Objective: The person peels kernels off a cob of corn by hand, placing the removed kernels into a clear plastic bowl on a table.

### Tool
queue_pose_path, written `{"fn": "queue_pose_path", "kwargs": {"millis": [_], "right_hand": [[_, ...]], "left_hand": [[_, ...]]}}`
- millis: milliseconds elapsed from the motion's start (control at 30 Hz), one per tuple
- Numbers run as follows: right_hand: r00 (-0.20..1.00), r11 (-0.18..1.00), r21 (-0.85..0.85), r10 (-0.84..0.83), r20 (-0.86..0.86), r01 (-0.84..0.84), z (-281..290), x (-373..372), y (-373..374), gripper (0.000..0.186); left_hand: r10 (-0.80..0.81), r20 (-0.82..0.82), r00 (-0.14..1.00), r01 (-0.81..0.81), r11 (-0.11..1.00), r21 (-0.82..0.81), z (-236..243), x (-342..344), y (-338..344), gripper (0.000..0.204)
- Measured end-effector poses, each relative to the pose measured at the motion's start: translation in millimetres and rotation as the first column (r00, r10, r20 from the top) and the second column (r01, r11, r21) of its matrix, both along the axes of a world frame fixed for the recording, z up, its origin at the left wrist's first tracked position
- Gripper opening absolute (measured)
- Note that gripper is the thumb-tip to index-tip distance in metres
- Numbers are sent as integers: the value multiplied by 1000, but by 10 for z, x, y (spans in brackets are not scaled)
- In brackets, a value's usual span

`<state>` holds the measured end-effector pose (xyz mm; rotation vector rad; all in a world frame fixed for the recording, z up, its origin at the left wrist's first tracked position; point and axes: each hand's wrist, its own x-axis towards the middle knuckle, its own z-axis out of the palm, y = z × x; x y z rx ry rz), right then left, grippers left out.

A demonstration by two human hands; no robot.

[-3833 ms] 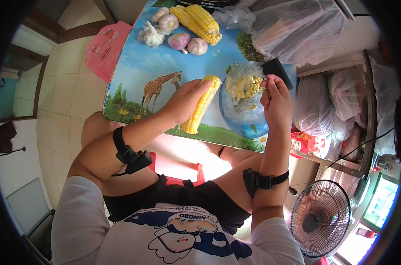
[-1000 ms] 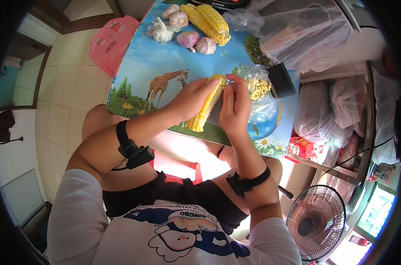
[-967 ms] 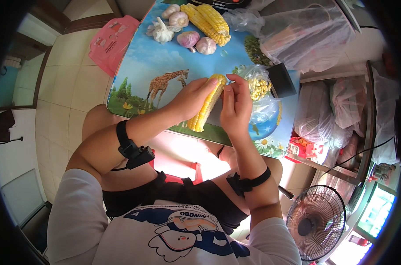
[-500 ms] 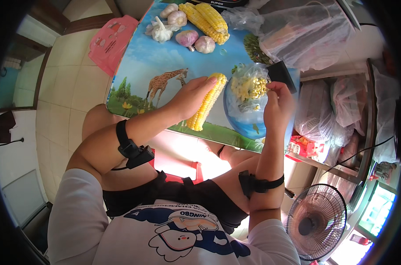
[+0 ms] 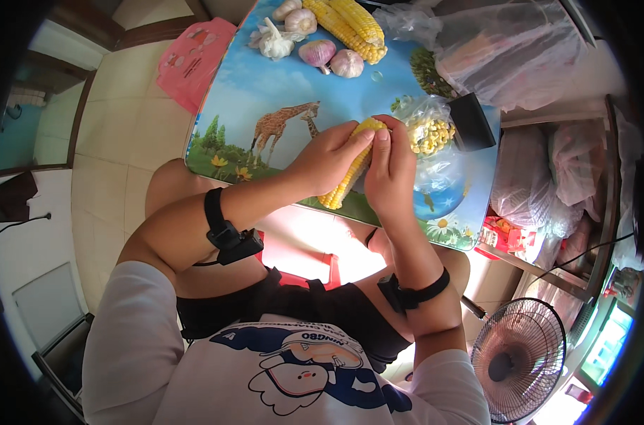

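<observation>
A yellow corn cob [image 5: 342,190] is held at a slant above the near edge of the table, its upper end pointing away from me. My left hand [image 5: 334,157] wraps round it from the left, thumb along its upper part. From the right, my right hand [image 5: 393,161] grips its upper end, thumb pressed on the kernels beside the left thumb; its other fingers are partly hidden behind the cob. Just right of that hand, loose corn kernels [image 5: 431,134] lie heaped in a clear plastic bag [image 5: 435,172] over a round blue shape.
At the back of the table [image 5: 230,117] are more corn cobs [image 5: 350,28] and several garlic bulbs [image 5: 276,40]. A black block [image 5: 473,122] stands right of the kernels. Plastic bags [image 5: 513,53] fill the far right corner. A fan [image 5: 518,350] stands at lower right, a pink stool [image 5: 194,60] at left.
My right hand has moved left from the kernel heap to the cob and now grips its upper end. My left hand still holds the cob. The whole view has shifted slightly.
</observation>
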<state>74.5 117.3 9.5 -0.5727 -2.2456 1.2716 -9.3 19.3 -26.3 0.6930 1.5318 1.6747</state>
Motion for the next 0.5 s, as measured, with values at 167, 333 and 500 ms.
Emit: {"fn": "queue_pose_path", "kwargs": {"millis": [167,333,500], "right_hand": [[1000,996,93,-2,-21,4,-21,-40,4,22],[999,980,199,3,-51,7,-96,-59,35,20],[1000,982,186,14,10,-16,-73,-45,49,22]], "left_hand": [[-20,10,1000,20,999,-41,-14,-40,-8,37],[-45,-18,999,43,995,-94,-11,-39,-10,34],[49,-114,992,-53,998,-31,18,-19,5,41]]}}
